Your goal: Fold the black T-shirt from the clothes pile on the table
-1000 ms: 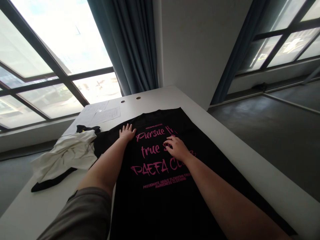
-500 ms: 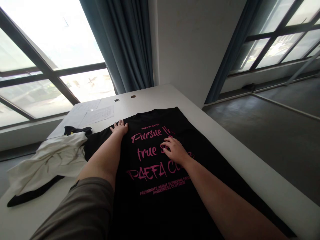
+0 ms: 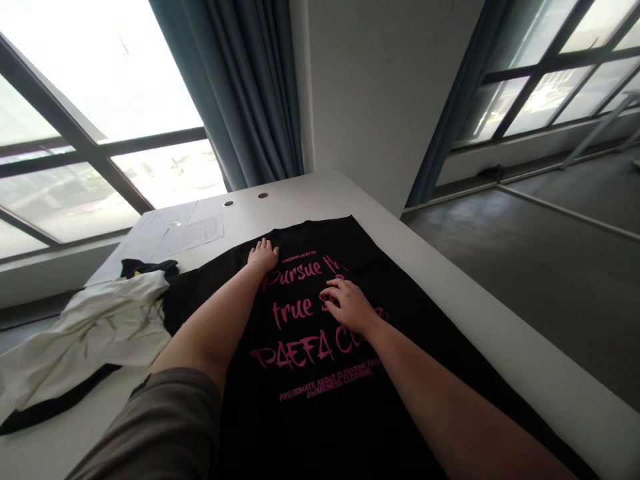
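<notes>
A black T-shirt [image 3: 400, 293] with pink lettering lies spread flat on a long white table [image 3: 490, 320]. My left hand [image 3: 263, 255] rests flat on the shirt near its far edge, just left of the top line of print, fingers stretched out. Nearer to me, my right hand [image 3: 347, 303] lies palm down on the middle of the lettering with its fingers spread, covering part of the words. Neither hand holds anything.
A crumpled white garment [image 3: 95, 333] lies over dark cloth at the table's left side. Sheets of paper [image 3: 187, 233] and two cable holes [image 3: 245, 199] sit at the far end. Windows and blue curtains stand beyond; the floor drops off to the right.
My left hand has slid to the right along the shirt's far edge, closer to the top line of print. My right hand has stayed on the lettering.
</notes>
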The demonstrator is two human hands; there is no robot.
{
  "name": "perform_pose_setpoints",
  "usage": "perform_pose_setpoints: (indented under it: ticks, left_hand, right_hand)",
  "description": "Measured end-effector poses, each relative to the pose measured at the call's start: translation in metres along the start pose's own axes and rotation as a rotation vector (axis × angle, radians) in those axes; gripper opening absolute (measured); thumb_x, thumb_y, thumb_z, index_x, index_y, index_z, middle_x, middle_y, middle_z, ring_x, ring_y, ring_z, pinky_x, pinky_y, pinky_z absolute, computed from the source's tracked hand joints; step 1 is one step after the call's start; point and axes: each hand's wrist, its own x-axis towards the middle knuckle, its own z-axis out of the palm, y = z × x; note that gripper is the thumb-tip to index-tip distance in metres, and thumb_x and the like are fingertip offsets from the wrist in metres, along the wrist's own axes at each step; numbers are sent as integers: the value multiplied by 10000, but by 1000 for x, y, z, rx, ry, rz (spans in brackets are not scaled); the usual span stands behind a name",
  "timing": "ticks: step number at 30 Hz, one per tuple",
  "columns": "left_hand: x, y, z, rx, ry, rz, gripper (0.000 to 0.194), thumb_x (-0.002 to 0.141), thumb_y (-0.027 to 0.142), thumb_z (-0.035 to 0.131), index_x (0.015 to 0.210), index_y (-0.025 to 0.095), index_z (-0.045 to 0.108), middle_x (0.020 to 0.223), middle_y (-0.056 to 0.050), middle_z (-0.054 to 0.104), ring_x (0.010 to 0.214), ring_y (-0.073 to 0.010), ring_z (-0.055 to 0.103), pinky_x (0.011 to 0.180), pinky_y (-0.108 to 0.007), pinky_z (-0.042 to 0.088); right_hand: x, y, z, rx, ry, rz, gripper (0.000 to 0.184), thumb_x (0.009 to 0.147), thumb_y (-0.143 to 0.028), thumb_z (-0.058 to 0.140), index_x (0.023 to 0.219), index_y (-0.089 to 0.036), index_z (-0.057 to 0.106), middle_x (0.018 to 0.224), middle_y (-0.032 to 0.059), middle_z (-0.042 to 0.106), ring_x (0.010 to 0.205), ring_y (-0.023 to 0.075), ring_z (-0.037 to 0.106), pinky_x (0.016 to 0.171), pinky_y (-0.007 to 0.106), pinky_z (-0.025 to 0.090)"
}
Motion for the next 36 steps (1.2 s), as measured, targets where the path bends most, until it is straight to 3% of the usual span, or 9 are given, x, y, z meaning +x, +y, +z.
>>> perform_pose_setpoints:
  ticks: [2,6,16,19,22,26,28,32,36]
  left_hand:
    - [6,6,4,-12,-21,-18,712,1032,508,252,1673,198,226,1729,-113,187,1593,-303,204,1267,-557,213]
    - [15,4,5,-20,-15,-46,725,1019,532,275,1678,239,207,1747,-69,115,1611,-308,110,1278,-593,141]
    - [16,8,-15,-54,-107,-167,697,996,582,273,1663,387,215,1754,0,94,1601,-403,36,1169,-808,124]
    - [8,10,-20,-65,-130,-142,705,999,579,276,1664,350,234,1752,-33,117,1603,-396,33,1184,-786,125]
    - [-12,4,-19,-72,-53,-123,721,1019,557,245,1671,249,236,1744,-103,144,1602,-386,94,1217,-726,148]
    - [-63,-41,-19,33,122,-97,719,1034,544,233,1659,190,263,1726,-137,223,1599,-366,141,1249,-640,152]
    - [-95,-80,-24,131,147,-135,690,1027,515,275,1631,187,333,1710,-149,271,1579,-388,200,1238,-635,168]
    - [-152,-157,-43,306,203,-292,581,994,398,382,1505,148,499,1563,-223,490,1439,-413,430,1139,-578,345]
    - [-178,-189,-60,402,186,-294,529,928,409,555,1360,106,591,1378,-250,624,1356,-392,504,1116,-497,386]
  right_hand:
    - [0,0,0,-1,-3,-2,256,913,-210,670,1144,-252,774,1335,88,650,1258,272,573,1112,467,438]
    - [0,-1,-1,-1,-5,-3,259,914,-215,669,1148,-255,772,1341,88,648,1253,270,573,1109,466,441]
    - [-1,-4,-4,-4,-16,2,262,917,-215,661,1153,-256,768,1342,86,647,1242,264,573,1106,461,438]
    - [-1,-3,-4,-7,-13,-1,266,916,-206,656,1154,-246,770,1343,93,647,1246,265,575,1115,461,434]
    - [-1,-3,-3,-5,-8,-7,271,916,-211,652,1156,-248,770,1341,94,647,1251,265,576,1123,464,431]
    - [-1,-2,-3,5,-8,-15,267,914,-215,651,1148,-255,774,1337,85,650,1255,265,574,1125,464,434]
    - [-1,-2,-3,6,-9,-17,268,914,-212,648,1146,-253,776,1335,88,652,1256,267,575,1126,465,435]
    - [0,0,-2,-4,-13,-21,272,914,-213,640,1147,-248,777,1336,93,653,1263,276,574,1129,472,429]
    - [1,2,0,-25,-14,-28,281,914,-220,641,1160,-236,775,1338,97,653,1244,276,582,1120,464,436]
